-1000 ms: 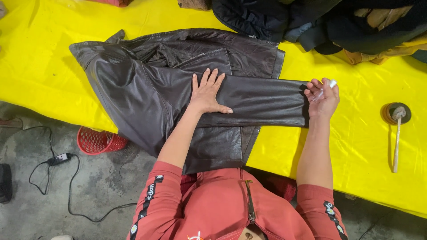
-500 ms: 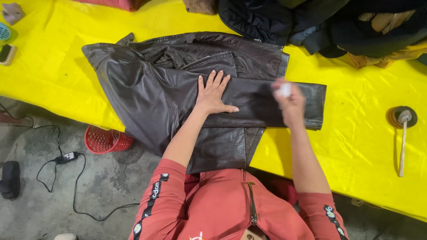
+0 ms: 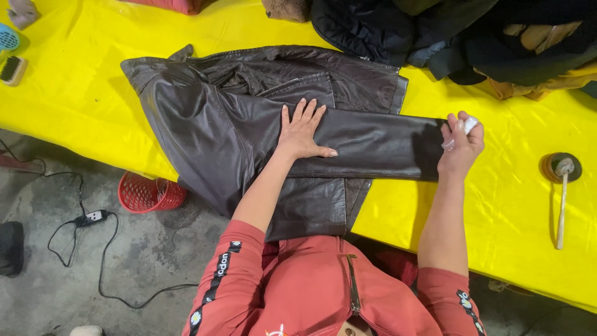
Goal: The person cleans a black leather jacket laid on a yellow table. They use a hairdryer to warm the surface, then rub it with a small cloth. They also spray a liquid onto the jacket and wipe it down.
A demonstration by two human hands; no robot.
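A dark brown leather jacket lies spread on a yellow-covered table, one sleeve stretched out to the right. My left hand rests flat on the sleeve near its shoulder end, fingers apart. At the cuff end, my right hand is closed on a small white cloth and presses it against the leather. The jacket's lower part hangs over the table's near edge against my red top.
A heap of dark clothes lies at the back right. A round tin with a stick-handled brush sits at the right. Brushes lie at the far left. On the floor are a red basket and a cable.
My right hand slid with the white cloth from the cuff toward the sleeve's middle and back out to the cuff end. My left hand stayed flat on the sleeve.
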